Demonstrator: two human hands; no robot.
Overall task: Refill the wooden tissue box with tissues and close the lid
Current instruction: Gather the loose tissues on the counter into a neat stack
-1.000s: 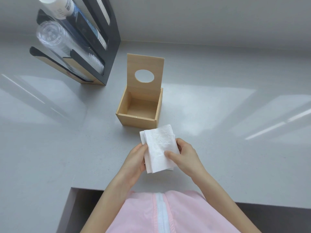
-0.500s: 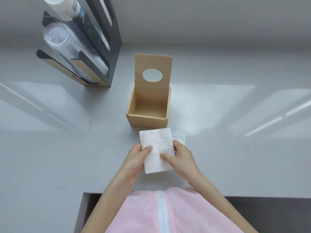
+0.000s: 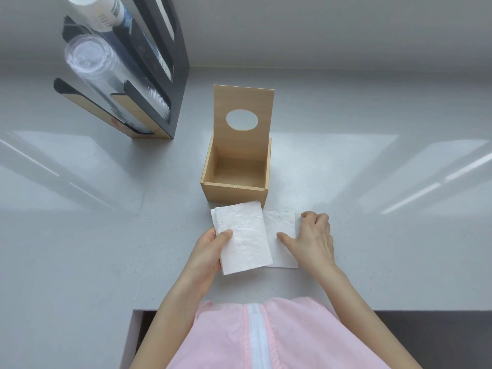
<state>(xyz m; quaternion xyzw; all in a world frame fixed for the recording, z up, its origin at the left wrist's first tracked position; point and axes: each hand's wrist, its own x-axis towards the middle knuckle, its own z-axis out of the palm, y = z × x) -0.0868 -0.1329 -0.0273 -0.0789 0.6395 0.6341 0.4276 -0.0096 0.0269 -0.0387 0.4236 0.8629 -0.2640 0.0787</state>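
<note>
Wooden box (image 3: 234, 194) empty, lid (image 3: 243, 102) up; L fingers (image 3: 225, 233) pinch tissues (image 3: 243, 239); R loose.

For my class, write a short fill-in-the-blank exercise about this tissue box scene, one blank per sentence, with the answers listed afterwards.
1. The lid of the wooden box stands ____.
2. The inside of the box holds ____ tissues.
3. The folded tissue stack is gripped by the ____ hand.
4. The hole in the lid is ____ in shape.

Answers: open; no; left; oval
</note>
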